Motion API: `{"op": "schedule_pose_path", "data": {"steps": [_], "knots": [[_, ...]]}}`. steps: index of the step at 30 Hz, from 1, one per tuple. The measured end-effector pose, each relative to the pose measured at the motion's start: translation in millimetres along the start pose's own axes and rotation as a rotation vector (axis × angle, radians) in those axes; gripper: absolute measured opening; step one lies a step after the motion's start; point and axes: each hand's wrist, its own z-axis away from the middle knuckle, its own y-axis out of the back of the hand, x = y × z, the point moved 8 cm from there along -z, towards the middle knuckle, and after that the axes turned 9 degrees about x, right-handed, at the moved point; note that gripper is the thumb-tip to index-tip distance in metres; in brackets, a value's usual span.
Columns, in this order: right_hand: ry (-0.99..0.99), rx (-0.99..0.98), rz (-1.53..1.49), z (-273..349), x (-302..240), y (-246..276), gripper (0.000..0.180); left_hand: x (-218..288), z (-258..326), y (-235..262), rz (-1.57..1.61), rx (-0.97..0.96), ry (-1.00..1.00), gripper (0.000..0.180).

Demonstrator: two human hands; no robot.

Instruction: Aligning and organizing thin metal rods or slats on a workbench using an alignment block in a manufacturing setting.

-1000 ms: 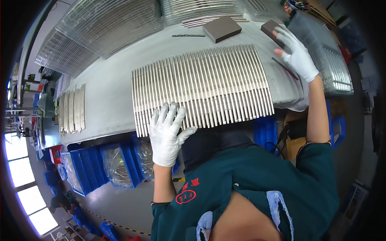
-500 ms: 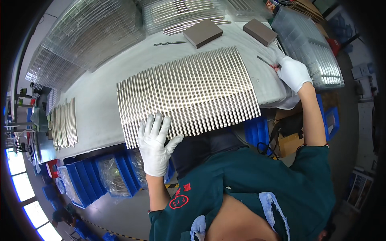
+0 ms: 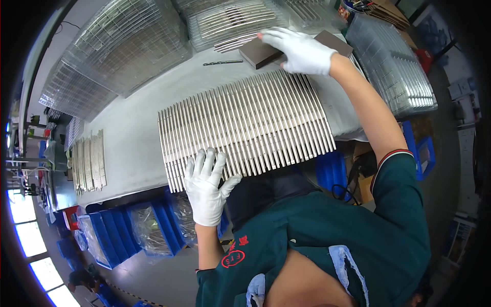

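A wide row of slim silvery metal rods lies side by side across the white-covered table. At the near left edge of this row, my gloved left hand rests with its fingers spread over the rod ends. My gloved right hand is above the far side of the row, fingers stretched out and thumb apart. It reaches over the right part of a grey-brown block; whether it touches the block I cannot tell. A reddish spot shows at a fingertip. A second such block is partly behind this hand.
A dark drill bit lies left of the block. Stacked clear plastic trays line the back left, with more trays at right. A smaller group of rods is at far left. Blue bins stand below the table edge.
My right hand has left the thin tool at the right and moved left to the grey-brown block. That tool no longer shows. My left hand stays on the rods.
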Motion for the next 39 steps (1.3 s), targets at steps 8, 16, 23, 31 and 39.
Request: {"op": "schedule_pose_path", "data": {"steps": [8,16,23,31,39], "knots": [[-0.086,-0.265,0.084,-42.3,22.2,-40.9,0.075,-1.9,2.1,-1.8,-0.008,-0.016,0.013,0.062],[-0.295,-0.210,0.173,-28.5,39.8,-27.8,0.064,-1.5,3.4,-0.6,-0.008,0.005,0.000,0.063],[-0.269,0.075,0.096,-7.3,48.1,-21.3,0.066,-1.7,3.4,-1.7,0.004,-0.005,-0.020,0.064],[-0.067,0.039,-0.048,27.6,6.9,-23.7,0.061,12.1,-2.2,-2.2,0.044,-0.023,-0.005,0.069],[-0.340,0.276,0.156,24.2,75.6,-18.5,0.064,116.3,-53.5,-50.4,0.207,-0.198,-0.279,0.069]]}}
